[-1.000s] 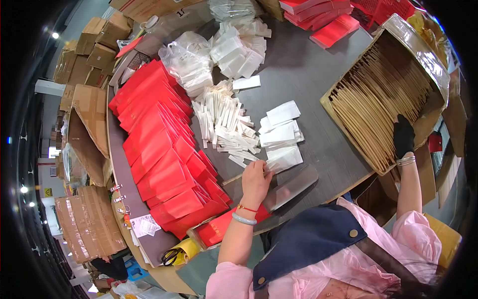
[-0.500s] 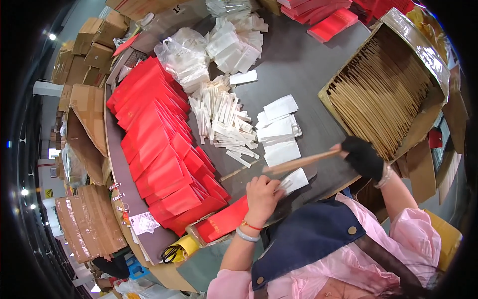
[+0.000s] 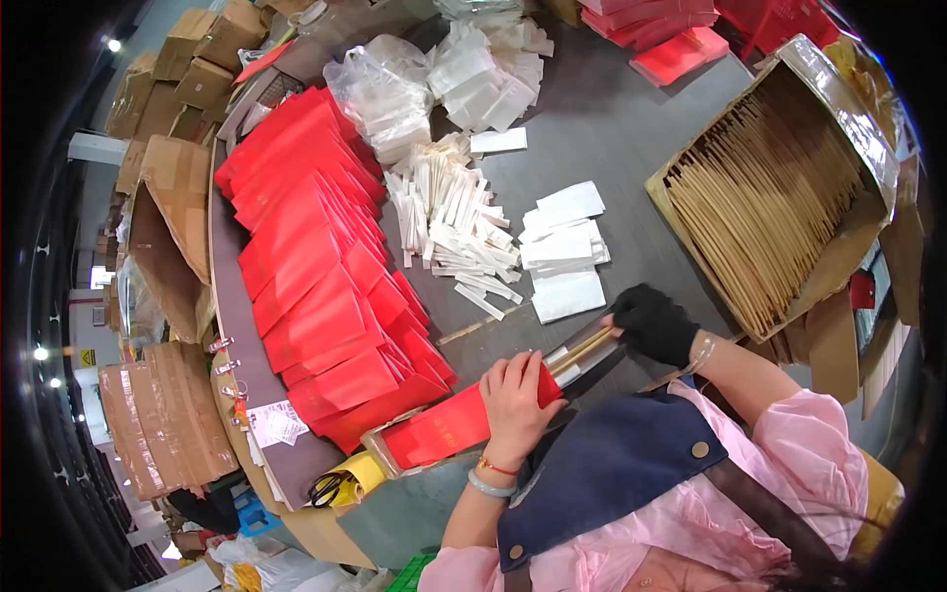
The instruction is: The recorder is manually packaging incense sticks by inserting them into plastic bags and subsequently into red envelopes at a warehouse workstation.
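Observation:
My left hand is closed over the open end of a red paper sleeve at the table's near edge. Wooden chopsticks run from that end to my right hand, which wears a black fingerless glove and pinches their far ends. White paper shows beside the chopsticks at the sleeve's mouth; how far they reach inside is hidden. Beyond my hands lie a stack of white folded papers and a pile of narrow white paper packets. Overlapping red sleeves cover the table's left side.
An open cardboard box full of wooden chopsticks stands at the right. Clear plastic bags and more white papers lie at the back. Other red sleeves are stacked at the far right. Brown cartons stand off to the left.
My right hand has brought the chopsticks left and nearer, to the sleeve's mouth. My left hand has shifted from the white paper onto the red sleeve. The view has tilted slightly.

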A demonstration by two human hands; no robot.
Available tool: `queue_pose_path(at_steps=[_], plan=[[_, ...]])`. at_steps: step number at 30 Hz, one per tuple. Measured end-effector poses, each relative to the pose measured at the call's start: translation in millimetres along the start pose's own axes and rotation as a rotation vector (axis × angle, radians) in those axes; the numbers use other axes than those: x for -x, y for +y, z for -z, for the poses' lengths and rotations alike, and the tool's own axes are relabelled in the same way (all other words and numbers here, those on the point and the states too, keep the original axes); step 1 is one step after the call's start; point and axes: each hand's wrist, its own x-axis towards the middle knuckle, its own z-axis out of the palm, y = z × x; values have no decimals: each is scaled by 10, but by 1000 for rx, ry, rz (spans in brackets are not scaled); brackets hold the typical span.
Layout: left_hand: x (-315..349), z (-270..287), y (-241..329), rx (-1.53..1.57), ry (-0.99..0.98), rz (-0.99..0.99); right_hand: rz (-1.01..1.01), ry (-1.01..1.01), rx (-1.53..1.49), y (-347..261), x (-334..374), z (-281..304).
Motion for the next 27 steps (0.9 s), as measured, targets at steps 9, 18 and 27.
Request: queue_pose_path(at_steps=[9, 18, 27], plan=[[-113, -100, -28, 1, 19, -98, -205, -30, -625, -633, -313, -352], [-164, -3, -102, -65, -60, -156, -219, -15, -251, -616, -326, -207], [-426, 1252, -584, -359, -16, -110, -123, 79, 207, -478, -248, 503]])
